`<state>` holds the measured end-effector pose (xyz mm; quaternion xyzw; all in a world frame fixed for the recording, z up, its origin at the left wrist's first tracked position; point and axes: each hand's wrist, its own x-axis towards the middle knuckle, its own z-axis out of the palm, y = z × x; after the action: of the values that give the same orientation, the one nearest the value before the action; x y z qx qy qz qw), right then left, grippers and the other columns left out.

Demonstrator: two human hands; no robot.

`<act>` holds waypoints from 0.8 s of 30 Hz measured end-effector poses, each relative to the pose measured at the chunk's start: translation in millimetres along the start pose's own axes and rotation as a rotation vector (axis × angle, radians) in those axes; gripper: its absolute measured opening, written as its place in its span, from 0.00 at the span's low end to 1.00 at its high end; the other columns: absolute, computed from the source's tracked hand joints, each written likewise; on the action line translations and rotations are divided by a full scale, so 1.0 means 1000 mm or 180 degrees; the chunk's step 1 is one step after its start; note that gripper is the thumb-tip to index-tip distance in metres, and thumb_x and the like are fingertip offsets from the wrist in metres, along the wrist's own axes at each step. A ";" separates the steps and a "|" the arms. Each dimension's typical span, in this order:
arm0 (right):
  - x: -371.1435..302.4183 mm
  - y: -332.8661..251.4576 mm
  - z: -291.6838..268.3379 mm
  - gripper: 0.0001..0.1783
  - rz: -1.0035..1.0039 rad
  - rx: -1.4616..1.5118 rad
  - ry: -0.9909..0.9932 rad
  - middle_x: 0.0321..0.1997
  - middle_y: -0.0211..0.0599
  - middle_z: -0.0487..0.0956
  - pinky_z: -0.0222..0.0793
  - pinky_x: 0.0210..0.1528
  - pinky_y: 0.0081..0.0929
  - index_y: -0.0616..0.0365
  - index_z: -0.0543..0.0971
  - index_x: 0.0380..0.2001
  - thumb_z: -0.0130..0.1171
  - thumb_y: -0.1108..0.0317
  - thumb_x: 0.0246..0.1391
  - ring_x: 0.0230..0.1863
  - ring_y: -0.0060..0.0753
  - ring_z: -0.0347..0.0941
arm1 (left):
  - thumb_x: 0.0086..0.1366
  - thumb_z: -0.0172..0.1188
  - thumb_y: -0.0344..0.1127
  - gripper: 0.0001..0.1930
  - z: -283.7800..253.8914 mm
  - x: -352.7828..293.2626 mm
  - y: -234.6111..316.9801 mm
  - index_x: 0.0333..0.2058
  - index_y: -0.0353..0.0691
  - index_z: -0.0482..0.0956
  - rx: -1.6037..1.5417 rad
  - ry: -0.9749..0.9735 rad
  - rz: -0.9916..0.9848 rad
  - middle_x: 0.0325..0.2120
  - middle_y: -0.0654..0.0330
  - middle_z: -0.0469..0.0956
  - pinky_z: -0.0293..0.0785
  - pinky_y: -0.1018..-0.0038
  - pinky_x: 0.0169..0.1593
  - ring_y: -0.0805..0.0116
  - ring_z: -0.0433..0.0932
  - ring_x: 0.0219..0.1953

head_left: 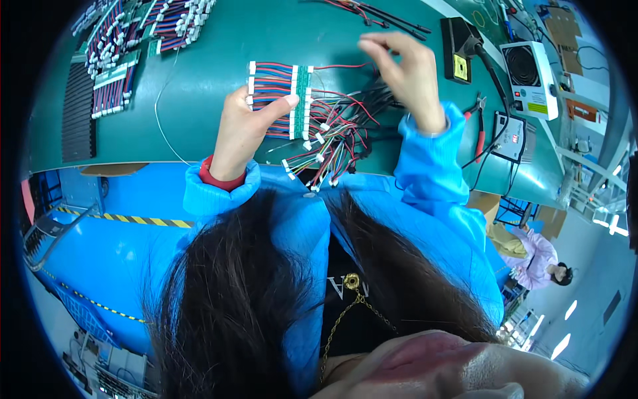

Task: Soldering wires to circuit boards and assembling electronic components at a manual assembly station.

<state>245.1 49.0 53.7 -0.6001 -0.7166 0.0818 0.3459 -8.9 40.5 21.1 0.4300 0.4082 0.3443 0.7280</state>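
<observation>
My left hand (247, 126) is closed on a row of green circuit boards (302, 100), its thumb pressed on their white connectors. Short red, blue and black wires run from the boards to white plugs (252, 68) at their left. From the right side of the boards, longer red and black cables (342, 110) spread over the table, several ending in loose white plugs (319, 138). One red wire (342, 66) stretches rightward toward my right hand (407, 70). That hand is raised above the cables with fingers bent together; whatever they pinch is too small to make out.
Bundles of wired boards (176, 23) and a black ribbed tray (80, 110) lie on the green table (199, 80) at left. On the right are a soldering iron stand (458, 50), red-handled cutters (480, 133), a control unit (510, 136) and a fan (530, 76).
</observation>
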 end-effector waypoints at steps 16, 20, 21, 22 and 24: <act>0.097 0.037 0.032 0.09 0.0171 0.0207 0.0032 0.26 0.48 0.79 0.69 0.35 0.36 0.63 0.82 0.29 0.60 0.66 0.51 0.31 0.50 0.76 | 0.59 0.63 0.26 0.10 -0.008 0.004 -0.003 0.39 0.32 0.79 -0.0191 0.0014 -0.0050 0.33 0.59 0.82 0.76 0.78 0.38 0.76 0.79 0.33; 0.099 0.059 0.009 0.12 0.0257 -0.0309 0.0144 0.27 0.49 0.80 0.70 0.33 0.33 0.63 0.82 0.31 0.60 0.64 0.52 0.29 0.46 0.78 | 0.59 0.63 0.26 0.09 -0.007 0.006 -0.003 0.39 0.32 0.79 -0.0120 -0.0021 0.0008 0.33 0.59 0.82 0.76 0.79 0.38 0.77 0.79 0.33; 0.100 0.054 0.001 0.11 0.0419 -0.0295 0.0030 0.27 0.49 0.80 0.70 0.33 0.34 0.63 0.82 0.31 0.60 0.64 0.52 0.30 0.48 0.78 | 0.59 0.63 0.26 0.09 -0.007 0.006 -0.003 0.39 0.32 0.79 -0.0125 -0.0009 0.0010 0.33 0.59 0.82 0.76 0.79 0.38 0.77 0.79 0.33; 0.101 0.057 -0.007 0.11 0.0085 -0.0765 -0.0199 0.27 0.48 0.80 0.70 0.32 0.33 0.62 0.82 0.31 0.60 0.64 0.52 0.28 0.45 0.78 | 0.59 0.63 0.27 0.09 -0.007 0.005 -0.003 0.39 0.32 0.80 -0.0107 0.0039 0.0005 0.32 0.60 0.82 0.75 0.79 0.38 0.77 0.79 0.32; 0.095 0.067 -0.018 0.10 0.0250 -0.1335 -0.0894 0.26 0.48 0.80 0.70 0.31 0.32 0.62 0.81 0.30 0.61 0.64 0.52 0.26 0.45 0.77 | 0.59 0.63 0.27 0.09 -0.006 0.005 -0.003 0.39 0.32 0.80 -0.0077 0.0048 -0.0006 0.32 0.60 0.82 0.75 0.79 0.38 0.77 0.79 0.32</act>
<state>305.9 148.3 69.1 -0.6689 -0.7350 0.0273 0.1075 -11.7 45.7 15.5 0.4182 0.4100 0.3517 0.7303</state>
